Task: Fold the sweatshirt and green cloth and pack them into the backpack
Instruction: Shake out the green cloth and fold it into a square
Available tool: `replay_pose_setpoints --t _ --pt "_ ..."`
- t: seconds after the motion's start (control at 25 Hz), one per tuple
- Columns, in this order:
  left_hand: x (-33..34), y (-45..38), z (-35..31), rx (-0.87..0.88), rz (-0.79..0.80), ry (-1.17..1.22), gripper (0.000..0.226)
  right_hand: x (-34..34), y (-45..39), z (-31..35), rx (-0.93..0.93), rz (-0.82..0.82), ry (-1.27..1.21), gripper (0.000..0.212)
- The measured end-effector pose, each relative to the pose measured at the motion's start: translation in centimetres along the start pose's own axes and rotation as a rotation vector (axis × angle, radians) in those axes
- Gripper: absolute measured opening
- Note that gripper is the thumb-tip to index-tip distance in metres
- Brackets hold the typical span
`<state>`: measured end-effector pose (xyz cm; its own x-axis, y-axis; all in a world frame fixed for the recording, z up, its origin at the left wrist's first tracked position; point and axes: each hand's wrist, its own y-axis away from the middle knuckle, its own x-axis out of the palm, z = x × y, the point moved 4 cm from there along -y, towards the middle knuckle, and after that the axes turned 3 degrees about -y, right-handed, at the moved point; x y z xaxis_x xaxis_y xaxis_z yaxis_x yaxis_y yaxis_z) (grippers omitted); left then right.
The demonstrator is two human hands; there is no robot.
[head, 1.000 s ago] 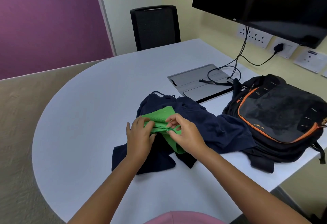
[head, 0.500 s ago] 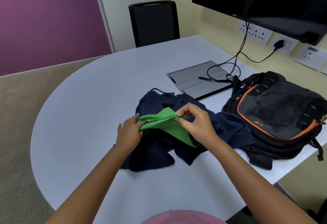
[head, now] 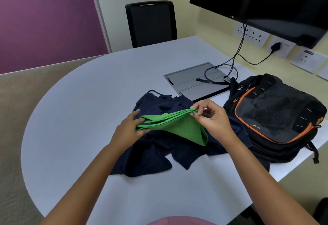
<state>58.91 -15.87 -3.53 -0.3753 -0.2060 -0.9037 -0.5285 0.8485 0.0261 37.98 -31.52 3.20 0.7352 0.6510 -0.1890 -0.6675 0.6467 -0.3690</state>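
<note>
A green cloth (head: 179, 125) hangs folded in several layers between my two hands, just above the table. My left hand (head: 128, 129) grips its left end. My right hand (head: 212, 118) pinches the stacked corners at its right end. Under the cloth a dark navy sweatshirt (head: 159, 153) lies crumpled on the white table (head: 85, 111). A black backpack (head: 276, 118) with orange zip trim lies flat to the right, its zips shut as far as I can see.
A grey cable flap panel (head: 193, 81) is set in the table behind the sweatshirt, with black cables (head: 234, 63) running up to a wall monitor (head: 262, 2). A black chair (head: 150, 23) stands at the far side. The table's right edge runs just beyond the backpack.
My hands have moved apart and lifted, stretching the green cloth out sideways between them. The cloth shows stacked layers along its top edge. The sweatshirt and backpack have stayed put.
</note>
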Motion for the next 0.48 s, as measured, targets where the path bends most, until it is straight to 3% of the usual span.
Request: replay_pose_setpoints --t 0.28,0.48 --pt "-4.6 0.0 -2.1 0.040 -0.205 0.192 0.027 0.0 -1.2 0.5 0.011 -0.020 -0.043 0.049" --pt "-7.0 1.2 -2.7 0.013 -0.345 0.266 0.034 -1.5 -1.1 -1.4 0.017 -0.136 -0.032 0.048"
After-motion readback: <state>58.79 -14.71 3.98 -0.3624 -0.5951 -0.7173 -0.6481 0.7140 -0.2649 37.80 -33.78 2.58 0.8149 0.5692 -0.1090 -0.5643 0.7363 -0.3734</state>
